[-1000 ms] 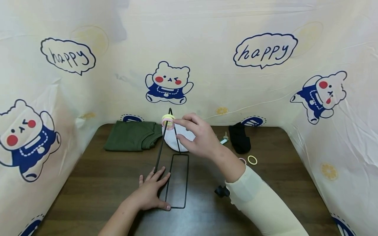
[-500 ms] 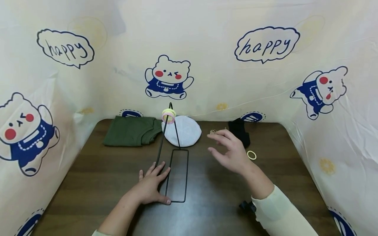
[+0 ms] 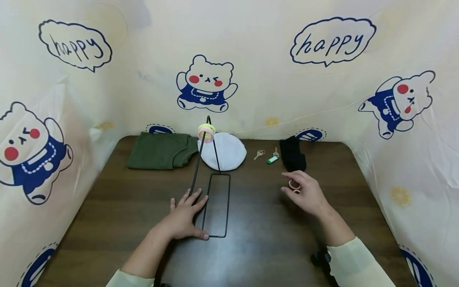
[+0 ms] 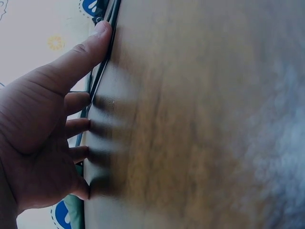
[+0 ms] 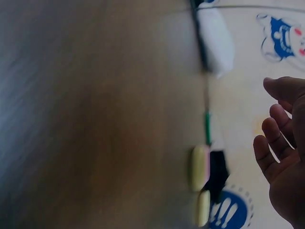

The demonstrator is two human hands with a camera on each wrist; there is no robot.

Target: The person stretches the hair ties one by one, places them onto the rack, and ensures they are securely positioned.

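Observation:
A black wire stand (image 3: 227,206) with a rectangular base rises from the table, and yellow and pink rings (image 3: 206,133) hang near its top. My left hand (image 3: 186,217) lies spread over the left side of the base, thumb at the front corner. In the left wrist view its fingertips touch down along the black wire (image 4: 98,78). My right hand (image 3: 309,193) hovers over loose rings (image 3: 294,185) on the right side, thumb and fingers apart and partly covering them. The right wrist view shows a yellow-and-pink ring (image 5: 198,168) and another yellow ring (image 5: 203,208), away from the fingertips.
Along the back lie a folded green cloth (image 3: 157,151), a round white cloth item (image 3: 227,153), a key (image 3: 259,154), a key with a green tag (image 3: 273,159) and a black fabric item (image 3: 293,154). A printed curtain (image 3: 251,87) encloses the table (image 3: 265,247).
My right hand has moved from the rings at the top of the stand rightward and down to the loose rings. The left hand stays on the base. The head view has tilted slightly downward.

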